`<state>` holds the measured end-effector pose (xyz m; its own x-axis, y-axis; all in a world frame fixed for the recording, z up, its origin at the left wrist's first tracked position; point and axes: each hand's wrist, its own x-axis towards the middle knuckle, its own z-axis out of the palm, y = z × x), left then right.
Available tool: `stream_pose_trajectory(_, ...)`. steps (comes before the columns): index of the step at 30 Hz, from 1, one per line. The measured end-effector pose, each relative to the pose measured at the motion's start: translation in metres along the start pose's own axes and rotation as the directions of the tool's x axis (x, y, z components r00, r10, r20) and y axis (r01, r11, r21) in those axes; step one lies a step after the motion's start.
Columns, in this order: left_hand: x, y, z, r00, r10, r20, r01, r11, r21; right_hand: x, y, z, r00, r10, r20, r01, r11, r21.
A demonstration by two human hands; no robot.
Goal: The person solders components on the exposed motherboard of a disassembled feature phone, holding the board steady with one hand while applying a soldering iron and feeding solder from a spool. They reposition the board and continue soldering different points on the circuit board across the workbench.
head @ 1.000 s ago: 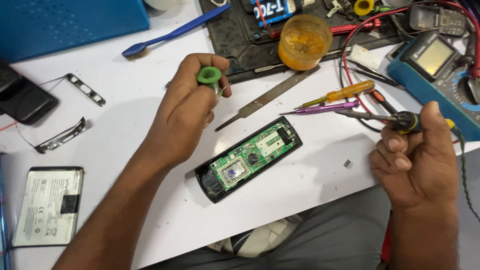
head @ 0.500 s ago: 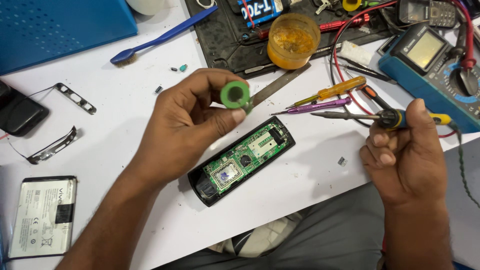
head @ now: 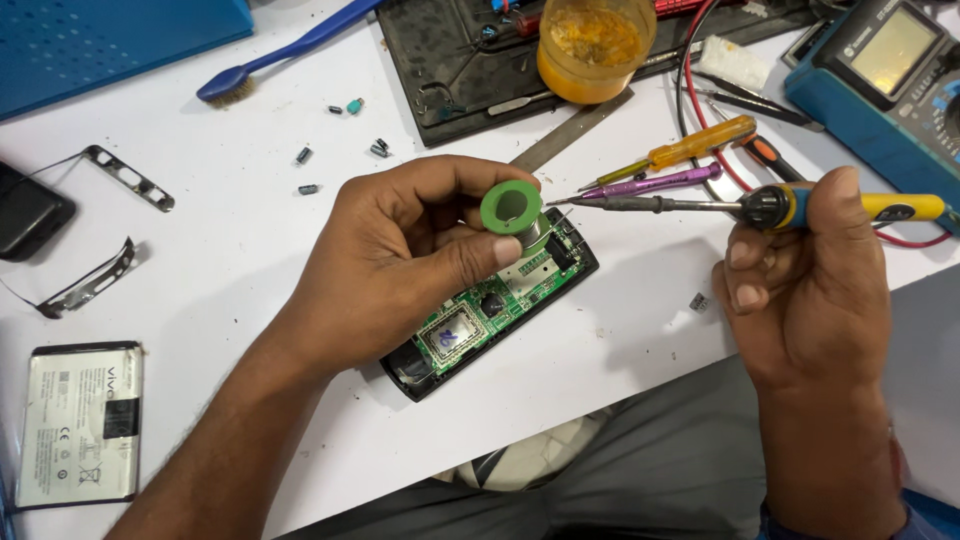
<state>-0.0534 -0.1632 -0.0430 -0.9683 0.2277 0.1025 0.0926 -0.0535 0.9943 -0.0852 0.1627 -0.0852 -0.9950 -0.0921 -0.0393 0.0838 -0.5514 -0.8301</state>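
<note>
My left hand (head: 415, 255) holds a small green spool of solder wire (head: 513, 211) between thumb and fingers, just above an opened phone with a bare green circuit board (head: 490, 305) lying on the white table. My right hand (head: 800, 290) grips a soldering iron (head: 770, 206) with a blue and yellow handle. Its metal tip points left and ends right beside the spool, over the far end of the board.
Past the board lie a yellow screwdriver (head: 690, 150), a purple tool (head: 660, 183), a metal file (head: 570, 132) and an orange jar of flux (head: 595, 45) on a black mat. A blue multimeter (head: 885, 70) sits far right. A phone battery (head: 80, 420), metal frame pieces (head: 90, 280) and a blue brush (head: 285, 50) lie left.
My left hand has carried the green spool right and down over the board. The soldering iron tip has swung in to meet the spool.
</note>
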Motion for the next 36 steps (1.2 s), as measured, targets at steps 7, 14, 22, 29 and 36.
stream_pose_trajectory(7,0.000,0.001,0.000,1.000,-0.015,0.005,0.015,1.000,0.011,-0.003,0.000,0.005,1.000,-0.016,0.011,0.016,1.000,-0.005)
stream_pose_trajectory(14,-0.001,0.000,-0.001,1.000,0.016,0.010,-0.016,1.000,0.005,-0.003,0.001,0.004,1.000,-0.029,0.010,0.029,0.999,-0.019)
stream_pose_trajectory(22,0.001,-0.001,-0.001,0.999,0.023,-0.023,-0.022,0.999,0.023,0.010,-0.003,-0.015,0.980,-0.186,0.068,0.194,0.968,-0.158)
stream_pose_trajectory(29,0.003,-0.002,-0.003,0.995,-0.013,-0.103,0.019,0.998,0.056,0.077,-0.018,-0.012,0.808,-0.492,0.323,0.568,0.509,-0.646)
stream_pose_trajectory(36,0.004,-0.002,-0.002,0.994,-0.003,-0.113,0.012,0.997,0.078,0.094,-0.023,0.038,0.600,-0.411,0.686,0.794,0.198,-0.575)
